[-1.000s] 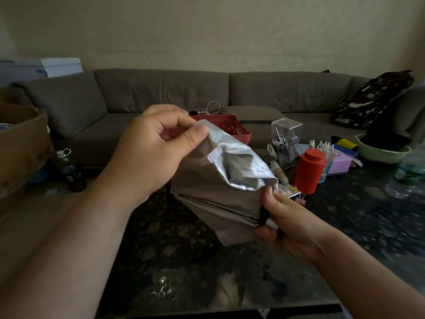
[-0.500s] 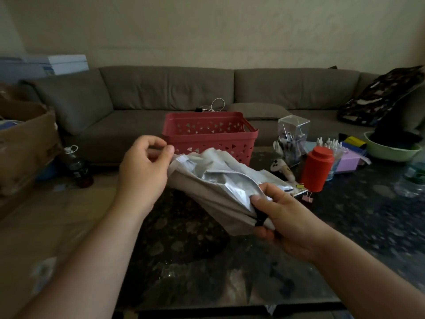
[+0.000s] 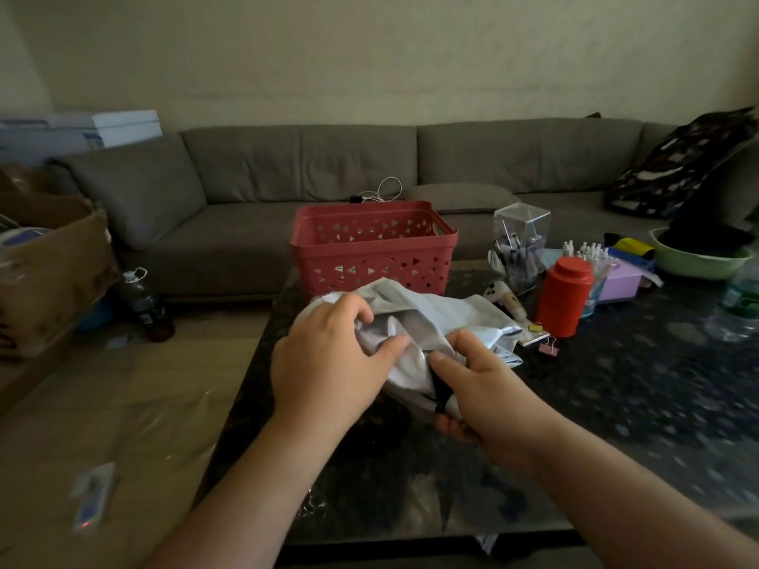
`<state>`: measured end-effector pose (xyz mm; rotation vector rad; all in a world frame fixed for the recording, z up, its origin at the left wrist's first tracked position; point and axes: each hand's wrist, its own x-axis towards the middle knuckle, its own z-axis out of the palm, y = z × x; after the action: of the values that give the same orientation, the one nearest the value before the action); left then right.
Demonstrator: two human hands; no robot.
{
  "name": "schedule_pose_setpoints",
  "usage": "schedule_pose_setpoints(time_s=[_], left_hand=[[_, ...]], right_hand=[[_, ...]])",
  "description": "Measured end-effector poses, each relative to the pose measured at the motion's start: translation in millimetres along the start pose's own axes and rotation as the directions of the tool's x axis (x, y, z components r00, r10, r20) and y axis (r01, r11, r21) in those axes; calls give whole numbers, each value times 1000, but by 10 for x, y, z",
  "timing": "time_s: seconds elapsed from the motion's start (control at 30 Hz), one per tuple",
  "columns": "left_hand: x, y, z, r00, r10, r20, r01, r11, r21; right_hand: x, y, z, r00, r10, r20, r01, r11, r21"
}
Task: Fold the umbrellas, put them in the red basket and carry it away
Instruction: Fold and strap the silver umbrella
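A silver-grey umbrella (image 3: 427, 312), its fabric bunched and creased, is held low over the dark stone table (image 3: 616, 404). My left hand (image 3: 328, 359) grips the folds on its left side, fingers and thumb curled into the cloth. My right hand (image 3: 476, 388) grips the near end, where a black part of the umbrella shows between the fingers. The red basket (image 3: 373, 244) with triangular holes stands on the table's far edge, just behind the umbrella; its inside looks bare.
A red canister (image 3: 564, 295), a clear pen box (image 3: 519, 240), binder clips (image 3: 548, 349), a purple box and a green bowl (image 3: 698, 258) crowd the table's far right. Behind runs a grey sofa (image 3: 287, 186). At left are a cardboard box (image 3: 45, 273) and a bottle on the floor.
Both hands have lowered the umbrella toward the table. My left hand has come in from the fabric's left end to grip the bunched cloth close to my right hand.
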<state>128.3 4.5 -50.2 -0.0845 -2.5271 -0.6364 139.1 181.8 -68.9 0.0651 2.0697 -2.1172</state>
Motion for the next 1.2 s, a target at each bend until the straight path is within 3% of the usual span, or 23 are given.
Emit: schedule_pose_setpoints(time_s=[0.23, 0.37, 0.47, 0.6, 0.67, 0.77, 0.87, 0.93, 0.97, 1.07, 1.1, 1.13, 1.2], left_hand=[[41, -176, 174, 988, -95, 121, 102, 993, -56], [84, -265, 158, 997, 69, -44, -69, 997, 16], [125, -281, 83, 964, 260, -57, -251, 960, 126], [198, -319, -11, 948, 318, -3, -317, 946, 64], [190, -314, -17, 960, 278, 34, -275, 958, -86], [179, -292, -57, 986, 146, 86, -101, 914, -393], [283, -481, -32, 991, -84, 100, 118, 904, -410], [288, -668, 70, 932, -285, 226, 352, 864, -360], [252, -743, 134, 870, -358, 338, 466, 821, -331], [70, -850, 264, 553, -425, 717, 699, 705, -121], [26, -841, 273, 460, -392, 797, 715, 695, -71], [-1, -814, 268, 410, -341, 846, 700, 713, -51], [-22, -752, 264, 394, -229, 890, 615, 785, -71]], right_hand=[[-8, 52, 21, 999, -8, 31, 9, 998, -55], [25, 100, -72, 992, -125, 34, 129, 935, -330], [91, 162, -201, 968, -244, 63, 229, 745, -626], [202, 254, -298, 968, -247, 47, 216, 722, -658], [260, 279, -318, 984, -180, 15, 155, 802, -577], [315, 312, -354, 1000, -2, 18, 9, 928, -371], [387, 400, -524, 984, 148, 99, -108, 939, -325], [450, 542, -679, 977, 180, 115, -126, 922, -367], [473, 627, -746, 978, 182, 101, -129, 910, -395], [605, 864, -907, 994, 105, 22, -83, 886, -455], [637, 901, -936, 998, 56, -27, -62, 866, -496], [677, 919, -965, 997, -3, -77, -42, 815, -578], [759, 984, -1036, 976, -153, -152, -28, 607, -794]])
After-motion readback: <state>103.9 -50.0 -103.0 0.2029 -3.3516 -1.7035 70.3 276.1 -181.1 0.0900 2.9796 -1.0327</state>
